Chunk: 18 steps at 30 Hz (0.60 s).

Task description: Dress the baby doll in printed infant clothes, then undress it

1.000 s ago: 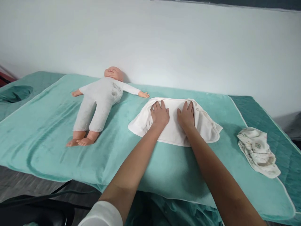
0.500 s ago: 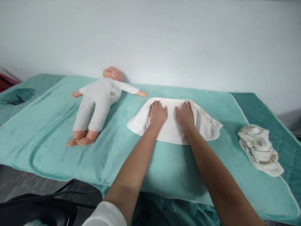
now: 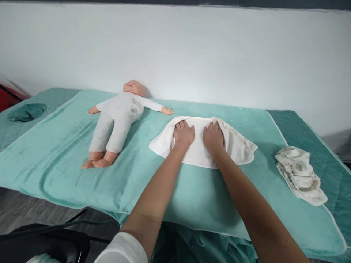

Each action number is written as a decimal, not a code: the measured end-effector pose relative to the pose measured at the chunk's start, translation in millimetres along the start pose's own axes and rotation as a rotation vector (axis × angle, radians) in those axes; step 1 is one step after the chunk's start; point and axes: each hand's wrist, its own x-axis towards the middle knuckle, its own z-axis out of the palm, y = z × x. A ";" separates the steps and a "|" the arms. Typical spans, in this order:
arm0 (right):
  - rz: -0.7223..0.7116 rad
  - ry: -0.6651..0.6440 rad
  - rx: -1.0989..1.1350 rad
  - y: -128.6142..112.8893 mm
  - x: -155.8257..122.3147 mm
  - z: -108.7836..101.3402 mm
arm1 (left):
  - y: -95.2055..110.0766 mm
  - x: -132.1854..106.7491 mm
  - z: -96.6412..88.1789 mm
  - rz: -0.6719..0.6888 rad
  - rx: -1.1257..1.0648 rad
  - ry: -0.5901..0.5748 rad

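A cream folded cloth (image 3: 238, 148) lies on the teal blanket (image 3: 68, 153) in the middle of the bed. My left hand (image 3: 183, 133) rests flat on the cloth's left half, fingers stretched out. My right hand (image 3: 214, 137) lies flat beside it on the cloth, fingers also extended. The two hands sit close together, palms down. A baby doll (image 3: 117, 118) in a pale grey suit lies on its back to the left, arms spread, one arm reaching toward the cloth.
A crumpled patterned cloth (image 3: 300, 173) lies at the right on the blanket. A darker green quilt (image 3: 315, 135) shows under the blanket at right and far left. A white wall runs behind the bed. A dark object (image 3: 41, 241) sits at lower left.
Both hands have drawn slightly closer together on the cloth. The view shifted a little.
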 end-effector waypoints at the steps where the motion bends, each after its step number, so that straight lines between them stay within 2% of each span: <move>1: -0.038 0.016 -0.013 -0.4 -2.3 0.1 | -0.1 -1.9 -0.1 0.002 0.001 -0.003; 5: -0.211 -0.004 -0.038 1.6 -9.9 0.0 | -2.3 -13.6 -1.1 0.030 -0.005 -0.001; 10: -0.269 -0.100 -0.068 6.8 -24.5 -6.0 | -9.8 -37.5 -5.9 0.098 -0.018 0.028; 14: -0.326 -0.123 -0.080 11.9 -52.0 -13.7 | -21.4 -66.3 -15.0 0.219 -0.056 0.058; 18: -0.398 -0.070 -0.043 21.5 -90.8 -20.4 | -36.2 -99.6 -26.8 0.372 -0.122 0.080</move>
